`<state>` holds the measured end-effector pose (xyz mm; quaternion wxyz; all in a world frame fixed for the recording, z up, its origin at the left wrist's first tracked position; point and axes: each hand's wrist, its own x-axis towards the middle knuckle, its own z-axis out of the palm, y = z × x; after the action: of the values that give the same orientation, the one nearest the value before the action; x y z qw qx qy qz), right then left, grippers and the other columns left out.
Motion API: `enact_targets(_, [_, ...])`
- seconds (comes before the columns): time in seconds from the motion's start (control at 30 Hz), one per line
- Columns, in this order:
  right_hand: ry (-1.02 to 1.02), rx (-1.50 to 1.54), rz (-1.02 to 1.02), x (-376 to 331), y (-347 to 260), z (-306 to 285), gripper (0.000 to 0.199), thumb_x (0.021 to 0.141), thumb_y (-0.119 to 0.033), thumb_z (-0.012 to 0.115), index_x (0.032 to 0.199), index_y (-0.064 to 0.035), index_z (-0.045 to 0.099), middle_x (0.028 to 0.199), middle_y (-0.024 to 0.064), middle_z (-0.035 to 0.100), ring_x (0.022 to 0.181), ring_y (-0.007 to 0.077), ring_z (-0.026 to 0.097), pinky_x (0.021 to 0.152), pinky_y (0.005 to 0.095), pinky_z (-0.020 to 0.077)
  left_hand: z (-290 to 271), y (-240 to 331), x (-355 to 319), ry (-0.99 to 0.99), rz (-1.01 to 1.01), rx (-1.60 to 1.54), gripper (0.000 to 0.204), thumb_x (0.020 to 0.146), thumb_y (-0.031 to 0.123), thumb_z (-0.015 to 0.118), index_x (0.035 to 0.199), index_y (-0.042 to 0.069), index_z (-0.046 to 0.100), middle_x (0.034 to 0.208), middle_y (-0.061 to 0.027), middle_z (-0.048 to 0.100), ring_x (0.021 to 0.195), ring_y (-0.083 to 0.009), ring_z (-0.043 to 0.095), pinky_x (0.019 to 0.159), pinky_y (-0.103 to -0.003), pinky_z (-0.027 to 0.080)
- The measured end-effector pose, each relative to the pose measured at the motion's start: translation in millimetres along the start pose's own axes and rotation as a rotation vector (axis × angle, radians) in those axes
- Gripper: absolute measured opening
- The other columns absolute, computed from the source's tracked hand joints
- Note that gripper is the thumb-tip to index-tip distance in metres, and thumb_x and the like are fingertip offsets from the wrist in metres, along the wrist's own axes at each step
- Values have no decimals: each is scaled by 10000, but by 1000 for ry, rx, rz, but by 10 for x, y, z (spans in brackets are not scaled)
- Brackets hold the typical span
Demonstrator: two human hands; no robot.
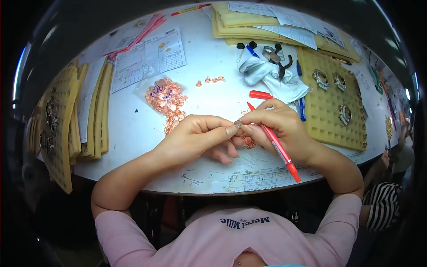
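Head view, looking down on a white work table (209, 66) whose curved front edge crosses the lower middle of the frame. At centre, the left hand (195, 135) and the right hand (278, 127) meet fingertip to fingertip over the table. The left thumb and forefinger are pinched together on a small round metal part (238, 123), which sits at the exact meeting point of the two hands; the right fingertips touch the same part from the other side. The right hand also grips a red pen (275, 144), its fingers closed around the barrel, with the tip pointing toward the upper middle and the far end slanting to the lower right. Just below the fingertips lie a few loose copper-coloured pieces (248, 142) on the table. A clear bag of copper-coloured pieces (167, 100) lies left of centre, with a short row of similar pieces (210, 80) above the hands. A red pen cap (260, 95) rests just above the right hand. A crumpled white cloth (273, 78) with pliers (282, 62) lies at upper right of centre, beside a yellow foam tray (331, 120) holding metal fittings. Stacked yellow trays (62, 133) stand at the left edge, and a printed form (147, 58) lies at upper left.
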<state>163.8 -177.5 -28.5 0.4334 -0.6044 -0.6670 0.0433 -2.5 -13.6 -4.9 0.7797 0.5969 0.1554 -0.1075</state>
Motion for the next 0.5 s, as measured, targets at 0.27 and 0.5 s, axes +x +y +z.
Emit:
enact_targets(0.27, [-13,50,-8,-5,-18,8,108,889,-116,687,989,-85,715,711,-24,683,612,150,614,784,326,458,31,-18,-26,-7,-33,-47,317,1039,222,521,1192,-30,636,1090,-131,690,887,-169,692,735,-300,602])
enact_targets(0.5, [-4,21,-13,-4,-13,9,102,878,-107,694,975,-83,714,705,-12,679,610,163,607,776,333,462,27,-4,-19,-15,-48,-36,315,1037,209,523,1204,-35,634,1096,-140,686,888,-178,693,735,-304,607])
